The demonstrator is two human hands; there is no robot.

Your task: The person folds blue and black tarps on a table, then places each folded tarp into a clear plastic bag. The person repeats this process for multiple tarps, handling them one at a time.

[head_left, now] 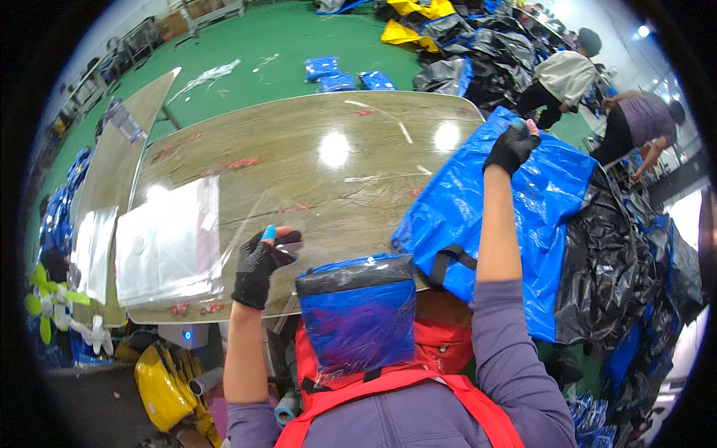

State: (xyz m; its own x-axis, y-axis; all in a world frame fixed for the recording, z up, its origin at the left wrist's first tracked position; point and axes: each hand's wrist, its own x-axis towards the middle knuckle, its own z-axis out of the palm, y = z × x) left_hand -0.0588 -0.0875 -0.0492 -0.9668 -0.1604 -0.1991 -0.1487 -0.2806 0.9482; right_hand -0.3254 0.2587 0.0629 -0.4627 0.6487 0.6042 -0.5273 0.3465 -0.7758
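Observation:
My right hand (513, 147), in a black fingerless glove, is closed on the upper edge of a large blue tarpaulin bag (515, 224). The bag lies spread over the table's right side, with a black strap (450, 263) on its near part. My left hand (258, 265), gloved alike and with blue tape on one finger, hovers over the table's near left part. Its fingers are apart and hold nothing I can see. Between my arms, a folded blue and black bag in a clear plastic sleeve (357, 317) rests against my red apron (441, 343) at the table's near edge.
A stack of clear plastic sleeves (168, 243) lies on the brown table (299, 172). Black sheeting (609, 254) is heaped at the right. Blue packets (323, 69) lie on the green floor beyond. Two people (560, 78) bend near a far pile. A small green fan (48, 295) stands left.

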